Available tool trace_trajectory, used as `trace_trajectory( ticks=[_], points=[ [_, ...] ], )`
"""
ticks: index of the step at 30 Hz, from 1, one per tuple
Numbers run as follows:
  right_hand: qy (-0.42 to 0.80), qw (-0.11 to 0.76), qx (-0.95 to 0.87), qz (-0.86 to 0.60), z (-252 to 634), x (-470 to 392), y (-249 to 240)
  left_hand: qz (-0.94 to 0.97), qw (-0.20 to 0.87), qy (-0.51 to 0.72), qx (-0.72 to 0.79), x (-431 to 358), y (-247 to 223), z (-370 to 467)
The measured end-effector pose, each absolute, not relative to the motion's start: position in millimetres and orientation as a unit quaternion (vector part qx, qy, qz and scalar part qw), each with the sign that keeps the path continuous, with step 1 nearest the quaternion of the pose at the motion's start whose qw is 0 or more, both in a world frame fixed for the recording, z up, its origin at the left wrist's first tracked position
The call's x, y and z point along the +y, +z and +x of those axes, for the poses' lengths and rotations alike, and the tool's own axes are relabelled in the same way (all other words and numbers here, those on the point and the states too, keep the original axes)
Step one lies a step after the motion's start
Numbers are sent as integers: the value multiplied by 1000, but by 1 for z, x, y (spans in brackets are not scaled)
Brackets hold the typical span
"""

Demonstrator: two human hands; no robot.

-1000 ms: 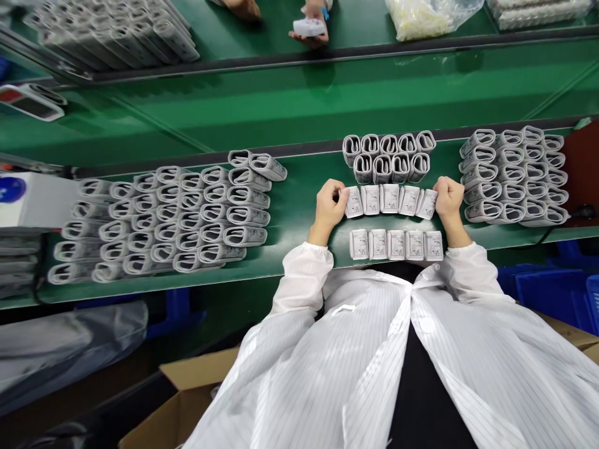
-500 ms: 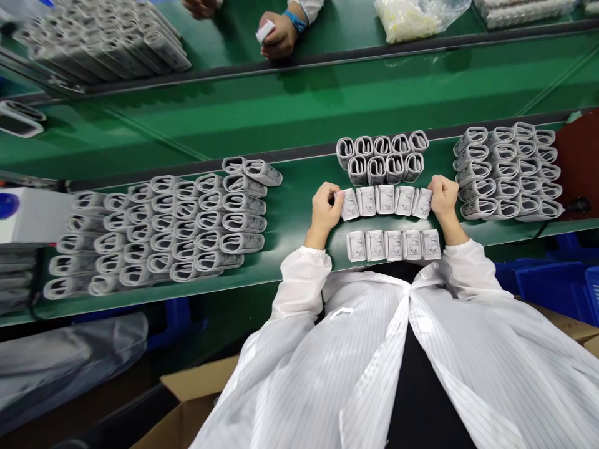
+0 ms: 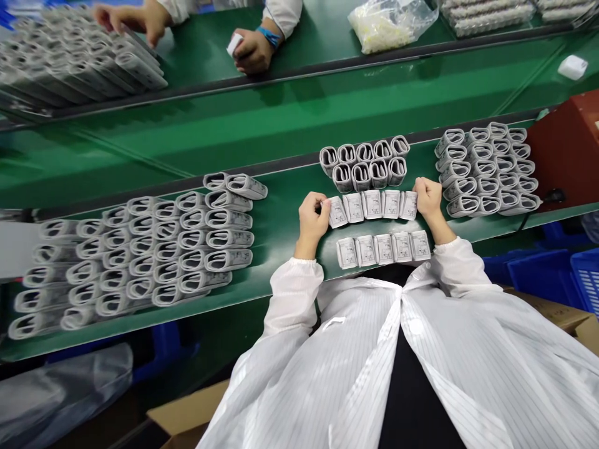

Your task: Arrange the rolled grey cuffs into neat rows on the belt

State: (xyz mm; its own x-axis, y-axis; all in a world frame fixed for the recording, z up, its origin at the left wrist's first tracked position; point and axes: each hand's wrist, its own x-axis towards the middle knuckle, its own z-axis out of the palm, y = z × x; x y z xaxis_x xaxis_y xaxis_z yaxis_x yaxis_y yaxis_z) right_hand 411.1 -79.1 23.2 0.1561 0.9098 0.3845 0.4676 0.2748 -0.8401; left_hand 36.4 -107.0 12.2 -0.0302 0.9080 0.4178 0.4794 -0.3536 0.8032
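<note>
Pinching the ends of a bowed row of five grey, apparently fabric bundles [image 3: 372,204], both hands [image 3: 314,218] curl closed.

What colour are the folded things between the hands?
The folded things are light grey with dark printing; the head view shows it.
</note>
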Motion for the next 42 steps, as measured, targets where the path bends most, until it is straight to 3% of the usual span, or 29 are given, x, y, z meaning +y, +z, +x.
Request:
trace_trajectory(
  ticks=[42],
  points=[
    [270,565,-587,-514,414,-78,9,663,224,458,548,-108,11,34]
  ],
)
